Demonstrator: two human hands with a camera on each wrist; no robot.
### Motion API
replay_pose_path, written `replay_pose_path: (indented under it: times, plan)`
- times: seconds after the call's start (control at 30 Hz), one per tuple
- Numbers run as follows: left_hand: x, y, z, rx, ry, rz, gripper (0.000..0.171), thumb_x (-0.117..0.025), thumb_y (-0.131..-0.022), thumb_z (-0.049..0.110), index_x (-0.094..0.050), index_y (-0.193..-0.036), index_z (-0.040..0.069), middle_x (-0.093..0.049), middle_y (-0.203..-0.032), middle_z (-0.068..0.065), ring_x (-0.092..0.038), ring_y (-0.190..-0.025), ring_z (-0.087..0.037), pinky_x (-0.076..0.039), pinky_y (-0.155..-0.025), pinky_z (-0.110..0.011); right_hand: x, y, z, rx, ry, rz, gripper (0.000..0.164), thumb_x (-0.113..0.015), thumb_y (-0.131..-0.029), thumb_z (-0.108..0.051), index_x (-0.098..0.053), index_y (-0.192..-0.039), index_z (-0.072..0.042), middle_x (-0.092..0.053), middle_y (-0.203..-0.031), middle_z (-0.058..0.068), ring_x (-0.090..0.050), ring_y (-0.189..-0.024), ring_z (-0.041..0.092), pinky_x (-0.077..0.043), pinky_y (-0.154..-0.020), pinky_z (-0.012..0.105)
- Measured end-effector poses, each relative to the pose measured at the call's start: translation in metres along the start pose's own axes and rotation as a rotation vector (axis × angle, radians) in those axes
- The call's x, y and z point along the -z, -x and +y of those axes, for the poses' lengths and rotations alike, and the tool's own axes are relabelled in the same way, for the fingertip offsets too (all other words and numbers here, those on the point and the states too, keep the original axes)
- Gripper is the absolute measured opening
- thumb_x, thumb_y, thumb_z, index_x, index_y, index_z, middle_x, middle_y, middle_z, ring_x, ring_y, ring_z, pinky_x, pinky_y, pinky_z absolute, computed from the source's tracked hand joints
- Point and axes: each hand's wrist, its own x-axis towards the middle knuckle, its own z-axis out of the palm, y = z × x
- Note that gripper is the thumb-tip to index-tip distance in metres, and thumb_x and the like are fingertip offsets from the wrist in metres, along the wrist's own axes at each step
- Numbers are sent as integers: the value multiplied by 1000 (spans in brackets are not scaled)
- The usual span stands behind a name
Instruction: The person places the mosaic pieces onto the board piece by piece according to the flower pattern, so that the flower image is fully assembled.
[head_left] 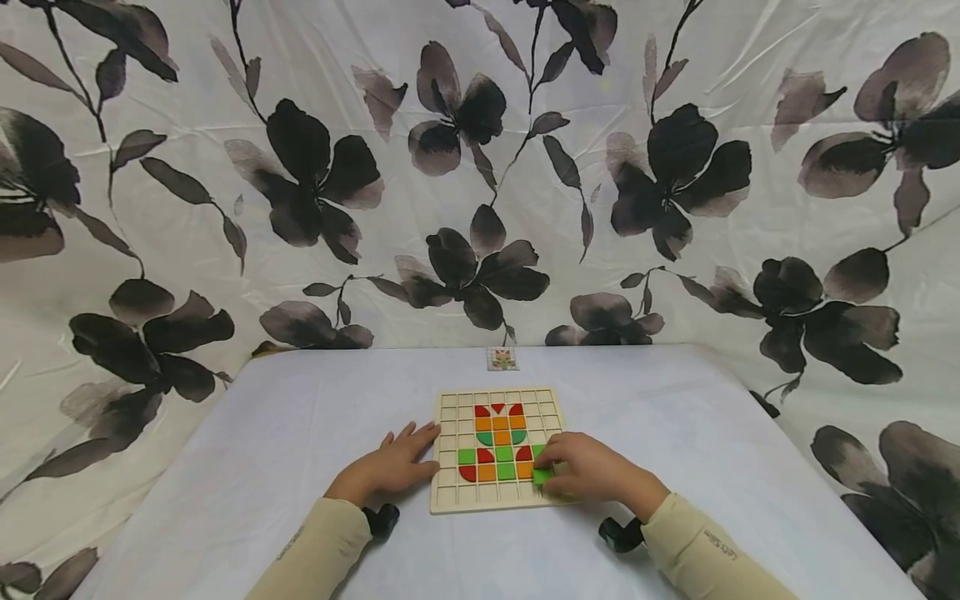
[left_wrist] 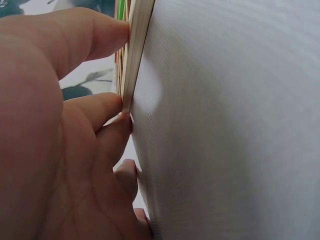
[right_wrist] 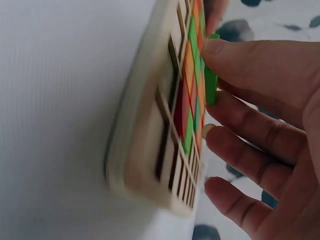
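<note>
A wooden grid board (head_left: 480,498) lies flat on the table. Its cells hold red, orange and green pieces, some square, some with a rounded side. Fingertips of my left hand (head_left: 390,462) touch the board's left edge; in the left wrist view the thumb (left_wrist: 107,37) and index finger rest against its rim (left_wrist: 134,60), fairly straight. Above the right part of the board, my right hand (head_left: 596,471) pinches a green square tile (right_wrist: 210,75) between thumb and index finger, its other fingers spread. That hand covers the board's lower right cells in the head view.
A small card (head_left: 502,358) with a coloured pattern lies at the table's far edge. White cloth covers the table (head_left: 300,400). A flower-printed curtain (head_left: 480,183) hangs behind. Each wrist wears a black camera (head_left: 621,534).
</note>
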Motion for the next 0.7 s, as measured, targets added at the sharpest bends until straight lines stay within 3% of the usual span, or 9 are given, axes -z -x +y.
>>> replay_pose_path:
  times: [0.17,0.4,0.7]
  plan:
    - [0,-1,1,10,-5,1,68,-59,-92,37,-36,-150,13,-31,-159,-6,-15,-150,-36,-7,-119,-61,-8,-6,-14,28,-12,-1,17,-73,-84,-24,-75,-101,-20,-63,-87,-12,-54,-80,7,-48,-74,21]
    - [0,0,0,9,-1,1,67,-60,-91,38,-38,-150,14,-33,-158,-5,-15,-150,-35,-7,-120,-60,-17,-13,-29,83,81,-24,13,-75,-84,-29,-75,-96,-26,-65,-91,-16,-52,-84,2,-49,-83,24]
    - [0,-1,0,-2,4,7,66,-60,-91,36,-38,-149,13,-33,-158,-6,-16,-150,-36,-7,-120,-61,-24,-18,-37,181,194,34,8,-75,-84,-26,-76,-91,-22,-67,-88,-13,-56,-81,1,-50,-78,20]
